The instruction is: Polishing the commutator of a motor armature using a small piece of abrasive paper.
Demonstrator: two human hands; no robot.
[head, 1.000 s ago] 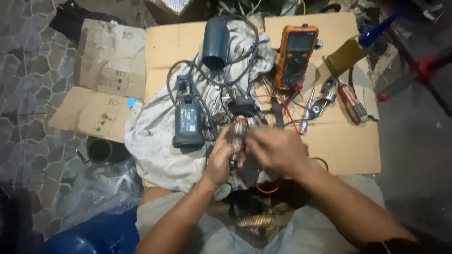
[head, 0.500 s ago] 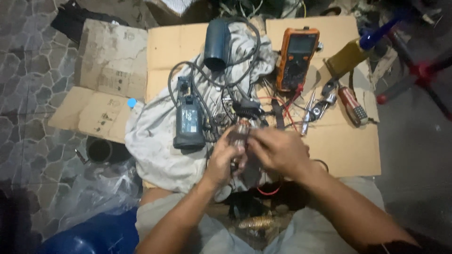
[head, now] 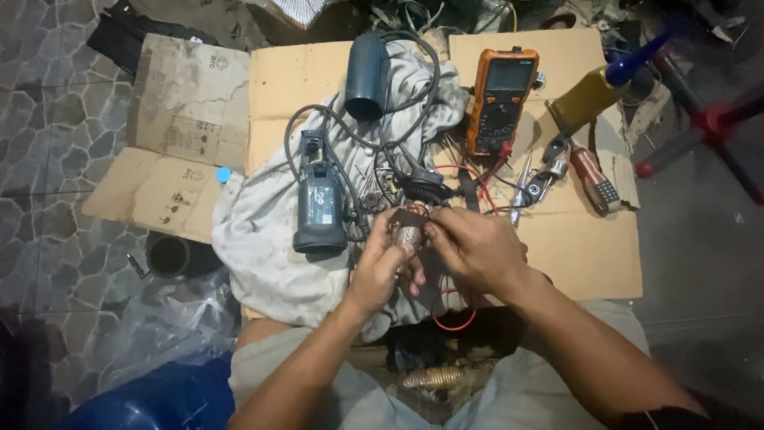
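Note:
Both hands meet over a dirty white cloth (head: 263, 239) spread on cardboard. My left hand (head: 380, 267) grips a small motor armature (head: 410, 229) with copper windings, holding it upright from the left. My right hand (head: 473, 251) closes on the same armature from the right, fingertips at its top end. A blue-grey power tool body (head: 320, 209) lies just left of my hands, its black cable looping over the cloth. Black geared parts (head: 426, 189) lie just beyond the armature.
An orange multimeter (head: 500, 99) with red and black leads lies at the back. A dark blue tool housing (head: 366, 76) sits behind the cloth. Screwdrivers and a red-handled tool (head: 593, 179) lie right. A black ring (head: 167, 255) rests on the stone floor at left.
My hands have shifted slightly on the armature, turning it between the fingers. Nothing else on the cardboard has moved.

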